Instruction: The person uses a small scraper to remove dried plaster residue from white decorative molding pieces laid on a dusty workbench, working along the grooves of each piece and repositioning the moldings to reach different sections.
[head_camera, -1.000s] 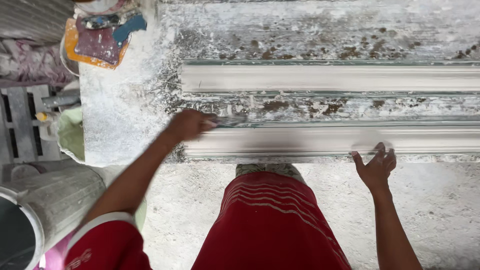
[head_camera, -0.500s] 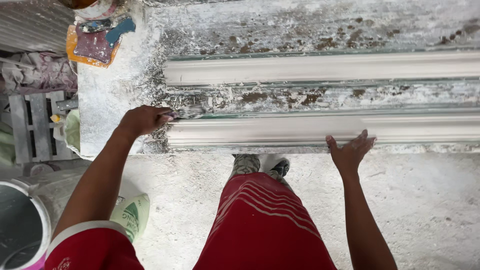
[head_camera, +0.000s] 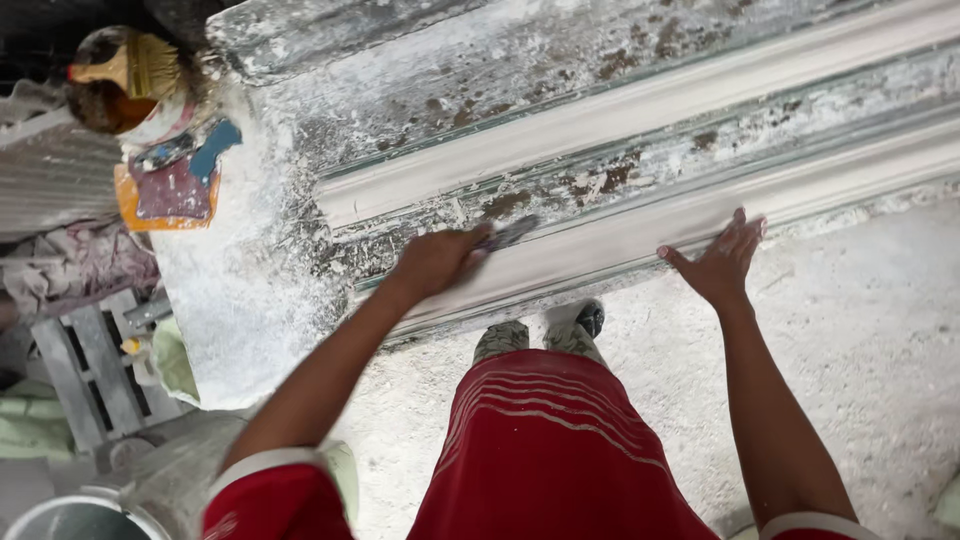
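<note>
Two long white plaster mouldings lie side by side on a powder-covered workbench (head_camera: 240, 300). My left hand (head_camera: 435, 262) is closed around a small flat metal scraper (head_camera: 508, 234), its blade resting along the upper edge of the near moulding (head_camera: 620, 235). My right hand (head_camera: 722, 262) lies flat with fingers spread against the near moulding's front edge, holding nothing. The far moulding (head_camera: 640, 110) runs parallel above it. My red shorts and dusty shoes show below the bench.
At the bench's left end sit a brush (head_camera: 130, 65) in a dirty pot and an orange-edged sanding pad (head_camera: 168, 192). A grey slatted crate (head_camera: 90, 365) and a metal bucket (head_camera: 80, 515) stand on the left floor. The floor is dusty white.
The view has tilted and shifted. My left hand with the scraper has slid rightward along the near moulding from its left end. My right hand stays pressed on the moulding's front edge.
</note>
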